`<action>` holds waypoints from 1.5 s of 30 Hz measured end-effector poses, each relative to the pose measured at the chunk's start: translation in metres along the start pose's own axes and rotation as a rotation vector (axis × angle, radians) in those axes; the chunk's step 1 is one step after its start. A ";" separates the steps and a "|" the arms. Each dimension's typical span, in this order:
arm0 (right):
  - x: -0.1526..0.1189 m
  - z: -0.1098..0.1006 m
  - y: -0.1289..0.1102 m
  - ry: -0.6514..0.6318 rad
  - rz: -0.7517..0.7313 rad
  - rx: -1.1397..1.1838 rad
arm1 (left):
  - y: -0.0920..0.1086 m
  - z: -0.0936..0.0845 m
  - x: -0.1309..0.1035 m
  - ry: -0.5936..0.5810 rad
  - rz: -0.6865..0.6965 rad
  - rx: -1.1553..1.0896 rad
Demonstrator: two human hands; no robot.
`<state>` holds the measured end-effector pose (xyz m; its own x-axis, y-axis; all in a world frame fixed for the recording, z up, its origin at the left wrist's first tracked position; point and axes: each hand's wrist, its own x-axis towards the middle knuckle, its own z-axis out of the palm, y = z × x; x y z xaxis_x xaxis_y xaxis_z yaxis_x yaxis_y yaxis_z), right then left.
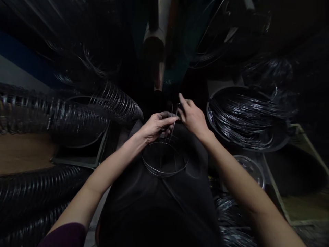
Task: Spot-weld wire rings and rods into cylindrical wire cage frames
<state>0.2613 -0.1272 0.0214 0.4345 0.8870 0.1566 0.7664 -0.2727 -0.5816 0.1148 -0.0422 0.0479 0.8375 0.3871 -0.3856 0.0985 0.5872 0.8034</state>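
A round wire frame (164, 174) of thin metal rings, joined by a few upright wires, rests on the dark cloth over my lap. My left hand (159, 126) is closed, thumb against fingers, pinching the thin wires that rise at the far side of the frame. Just to its right, my right hand (192, 116) has its index finger stretched forward and its other fingers curled in beside the wire ends. What those curled fingers hold is too dark and small to make out.
At the right, a round tub (221, 135) holds a heap of bent wires (246, 116), with a yellowish crate (303, 206) beyond it. Stacked wire rings (120, 103) lie at the left beside an open bin (77, 161). A dark machine with a pale column (156, 32) stands ahead.
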 end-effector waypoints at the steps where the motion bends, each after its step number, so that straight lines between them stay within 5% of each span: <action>1: -0.015 -0.001 -0.005 -0.003 0.031 0.096 | 0.001 -0.001 0.001 0.015 -0.003 0.011; 5: -0.076 0.003 -0.031 -0.336 0.172 0.607 | 0.001 -0.002 0.007 0.033 0.014 0.046; 8: -0.096 0.008 -0.043 -0.387 0.326 0.799 | -0.004 -0.001 0.010 0.024 0.055 0.067; 11: -0.095 0.007 -0.043 -0.439 0.426 0.853 | -0.009 0.000 0.012 0.034 0.089 0.134; 16: -0.085 0.005 -0.040 -0.787 0.293 0.691 | -0.001 0.007 0.009 0.026 0.139 0.314; 19: -0.076 -0.005 -0.041 -0.720 0.288 0.677 | -0.002 -0.004 -0.023 0.035 0.264 0.579; 21: -0.071 -0.015 -0.042 -0.658 0.342 0.733 | -0.021 -0.020 -0.059 0.037 0.391 0.872; 24: -0.072 -0.023 -0.044 -0.689 0.402 0.805 | -0.078 -0.052 -0.106 -0.135 0.525 1.372; 27: -0.085 -0.013 -0.053 -0.696 0.399 0.832 | -0.141 -0.079 -0.117 -0.038 0.651 1.654; 29: -0.095 -0.003 -0.059 -0.631 0.382 0.847 | -0.161 -0.087 -0.107 0.013 0.763 1.691; 32: -0.099 0.011 -0.060 -0.461 0.378 0.856 | -0.144 -0.089 -0.088 -0.047 0.760 1.745; 36: -0.071 0.019 -0.050 -0.201 0.405 0.885 | -0.080 -0.081 -0.069 -0.086 0.669 1.734; 40: -0.023 0.014 -0.046 -0.163 0.369 0.991 | -0.045 -0.077 -0.047 0.039 0.756 1.630; 45: 0.017 0.001 -0.052 -0.168 0.287 0.960 | -0.037 -0.080 -0.021 0.235 0.994 1.414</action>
<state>0.2285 -0.0973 0.0533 0.4137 0.8960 -0.1615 -0.0922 -0.1352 -0.9865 0.0503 -0.0151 -0.0104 0.7885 0.3454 0.5089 0.0999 -0.8884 0.4481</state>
